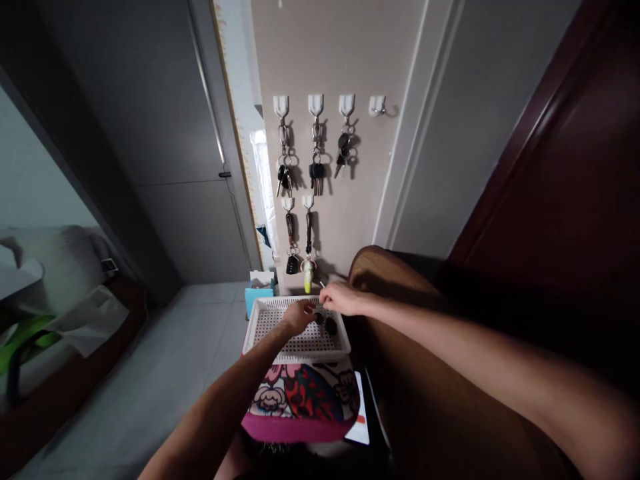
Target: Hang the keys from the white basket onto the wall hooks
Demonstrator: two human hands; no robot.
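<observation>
My left hand is over the white perforated basket. Its fingers pinch at what looks like a small bunch of dark-headed keys; the grip is partly hidden. Beside it in the basket lies a dark round piece, too dim to name surely. My right hand is closed just above the basket's back right corner, close to the left one. A thin pale tip shows at its fingers, but what it holds is unclear. A yellow-green key fob hangs just behind both hands.
Key bunches hang from white wall hooks in two rows; the top right hook is bare. The basket rests on a flower-patterned pink stool. A brown wooden chair back stands close at right, a blue box behind left.
</observation>
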